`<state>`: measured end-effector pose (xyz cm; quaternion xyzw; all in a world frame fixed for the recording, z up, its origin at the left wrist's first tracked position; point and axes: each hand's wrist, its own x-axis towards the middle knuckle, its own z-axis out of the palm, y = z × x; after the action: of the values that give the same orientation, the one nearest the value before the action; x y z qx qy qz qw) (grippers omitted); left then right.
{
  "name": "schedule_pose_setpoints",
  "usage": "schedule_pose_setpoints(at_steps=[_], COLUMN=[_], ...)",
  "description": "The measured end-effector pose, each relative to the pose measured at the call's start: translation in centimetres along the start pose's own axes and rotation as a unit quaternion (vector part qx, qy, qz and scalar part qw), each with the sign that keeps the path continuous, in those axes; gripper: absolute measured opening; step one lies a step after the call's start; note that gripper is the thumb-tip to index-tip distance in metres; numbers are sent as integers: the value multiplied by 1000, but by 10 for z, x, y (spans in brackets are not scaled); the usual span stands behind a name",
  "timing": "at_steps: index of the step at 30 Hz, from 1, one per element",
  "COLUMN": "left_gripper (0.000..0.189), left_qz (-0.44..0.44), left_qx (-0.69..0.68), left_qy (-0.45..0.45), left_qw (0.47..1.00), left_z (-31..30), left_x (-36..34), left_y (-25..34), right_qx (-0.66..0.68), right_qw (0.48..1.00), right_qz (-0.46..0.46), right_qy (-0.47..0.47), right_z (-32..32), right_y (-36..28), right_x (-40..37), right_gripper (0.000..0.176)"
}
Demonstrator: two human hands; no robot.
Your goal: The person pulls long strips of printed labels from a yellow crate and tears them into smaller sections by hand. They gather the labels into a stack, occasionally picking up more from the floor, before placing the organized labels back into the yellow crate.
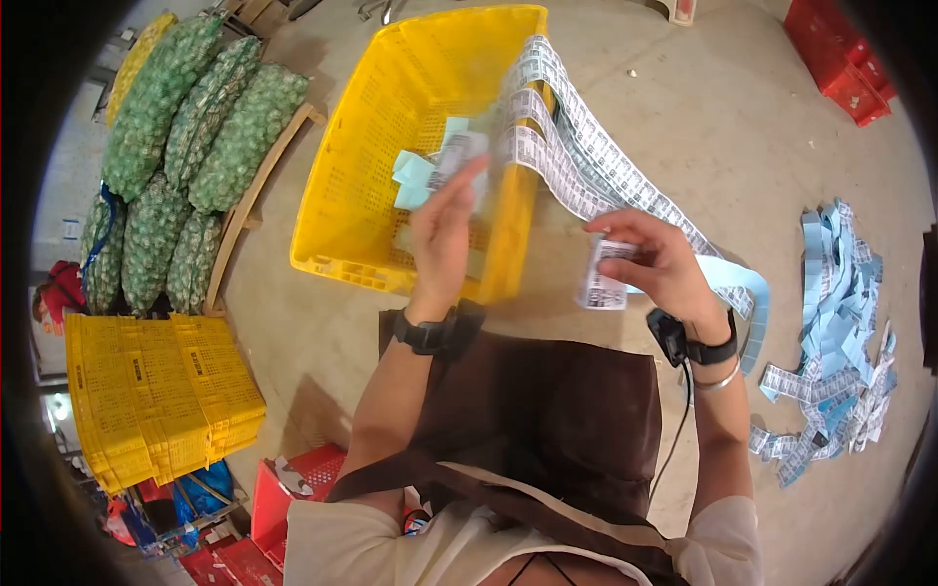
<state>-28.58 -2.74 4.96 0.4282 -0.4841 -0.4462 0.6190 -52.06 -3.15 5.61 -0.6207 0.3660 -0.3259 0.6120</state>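
My left hand (445, 234) reaches over a yellow plastic crate (352, 146), blurred by motion, its fingers stretched out. Right at its fingertips is a blurred white printed label (454, 161). Below it in the crate lie several light-blue pieces (412, 176). My right hand (660, 259) pinches the end of a printed label strip (606, 278) between thumb and fingers, just right of the crate. Long bands of printed labels (606, 161) hang over the crate's right wall and run down behind this hand. A light-blue strip (733, 278) curls beside the right wrist.
A tangled heap of blue and white label strips (831, 313) lies on the floor at right. Green mesh sacks (161, 117) are stacked at left, above folded yellow crates (161, 391). Red crates stand at top right (840, 59) and lower left (278, 508). A cable (674, 439) hangs from the right wrist.
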Motion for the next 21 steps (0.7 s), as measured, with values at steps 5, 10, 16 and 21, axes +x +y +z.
schedule_pose_setpoints(at_steps=[5, 10, 16, 21], left_gripper=[41, 25, 25, 21], left_qz=[-11, -23, -40, -45], left_qx=[73, 95, 94, 121], left_qy=[-208, -255, -260, -262], left_qw=[975, 962, 960, 956], left_z=[1, -1, -1, 0], left_x=[-9, -5, -9, -11], left_y=[-5, -8, -3, -3], right_qx=[60, -1, -98, -171], right_qw=[996, 998, 995, 984], right_qz=[-20, -42, 7, -52], right_qy=[-62, -40, -6, 23], right_z=[24, 33, 38, 42], right_y=[-14, -21, -34, -26], right_x=[25, 27, 23, 22], right_gripper=[32, 29, 14, 7])
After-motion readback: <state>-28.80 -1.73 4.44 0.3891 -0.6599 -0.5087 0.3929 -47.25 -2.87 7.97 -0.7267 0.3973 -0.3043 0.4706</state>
